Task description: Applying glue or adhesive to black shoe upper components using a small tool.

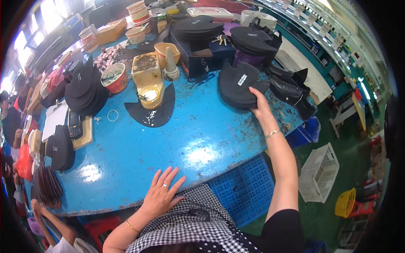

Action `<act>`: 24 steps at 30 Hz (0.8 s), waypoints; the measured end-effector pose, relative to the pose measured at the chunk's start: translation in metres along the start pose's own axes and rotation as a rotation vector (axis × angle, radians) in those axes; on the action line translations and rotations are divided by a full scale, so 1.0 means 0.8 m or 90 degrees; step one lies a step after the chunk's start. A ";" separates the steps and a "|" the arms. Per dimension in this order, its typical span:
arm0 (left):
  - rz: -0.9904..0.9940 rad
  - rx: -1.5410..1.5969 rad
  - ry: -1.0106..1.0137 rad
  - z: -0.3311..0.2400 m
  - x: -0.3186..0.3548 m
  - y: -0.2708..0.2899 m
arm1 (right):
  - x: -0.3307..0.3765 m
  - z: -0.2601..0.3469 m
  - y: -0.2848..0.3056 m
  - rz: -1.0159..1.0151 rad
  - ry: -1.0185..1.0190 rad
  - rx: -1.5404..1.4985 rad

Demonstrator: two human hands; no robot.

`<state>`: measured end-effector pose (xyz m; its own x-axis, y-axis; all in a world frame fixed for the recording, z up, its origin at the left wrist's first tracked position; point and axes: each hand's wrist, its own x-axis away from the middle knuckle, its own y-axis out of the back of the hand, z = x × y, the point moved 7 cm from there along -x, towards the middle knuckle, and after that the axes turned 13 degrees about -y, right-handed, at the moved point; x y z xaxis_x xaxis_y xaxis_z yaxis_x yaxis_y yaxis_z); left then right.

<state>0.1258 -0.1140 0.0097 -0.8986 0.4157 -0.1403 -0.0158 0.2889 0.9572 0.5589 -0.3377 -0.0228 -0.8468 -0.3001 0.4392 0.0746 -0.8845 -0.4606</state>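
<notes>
My right hand [262,105] grips the near right edge of a stack of black shoe-upper pieces [233,86], thumb on top and fingers partly hidden beneath. The stack lies at the right side of the blue table [202,130], with a small white mark on its top piece. My left hand [162,192] is open, fingers spread, at the table's front edge in front of my checked apron [202,211]; it holds nothing. Beside the gripped stack stand black leather shoes [289,88].
A yellowed pot [151,95] of white paste stands on a black piece [131,113]. More black stacks [84,90] lie at the left, near a handheld device [75,125]. A blue crate [244,189] stands below the edge. Another person's hands [37,207] are at the lower left.
</notes>
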 end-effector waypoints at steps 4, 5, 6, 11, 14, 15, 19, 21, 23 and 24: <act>0.004 -0.048 0.011 0.001 -0.001 0.004 | 0.000 0.025 -0.016 0.054 -0.101 0.311; 0.006 -0.043 0.007 -0.001 -0.005 0.004 | -0.001 0.042 0.004 0.047 -0.181 0.459; 0.013 -0.047 0.026 0.003 -0.001 0.004 | 0.020 0.062 -0.012 0.012 -0.172 0.563; 0.034 -0.045 0.035 -0.001 -0.007 0.003 | 0.019 0.320 0.124 -0.517 0.621 0.760; 0.019 -0.025 0.003 0.002 -0.010 -0.003 | -0.004 0.429 0.277 -0.789 0.558 0.820; 0.036 -0.030 0.024 0.007 -0.007 -0.005 | -0.046 0.396 0.265 -0.712 0.481 0.734; 0.066 -0.029 0.047 0.004 -0.006 -0.005 | -0.091 0.354 0.255 -0.491 0.343 0.619; 0.064 -0.027 0.048 0.003 -0.007 -0.006 | -0.088 0.368 0.257 -0.510 0.321 0.650; 0.065 -0.030 0.050 0.005 -0.008 -0.006 | -0.072 0.376 0.244 -0.586 0.425 0.690; 0.062 -0.029 0.049 0.006 -0.009 -0.006 | -0.065 0.380 0.243 -0.587 0.423 0.691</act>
<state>0.1341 -0.1142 0.0046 -0.9277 0.3721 -0.0286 0.0542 0.2102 0.9761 0.7779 -0.6022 0.0994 -0.8618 0.4132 -0.2941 -0.4981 -0.5798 0.6448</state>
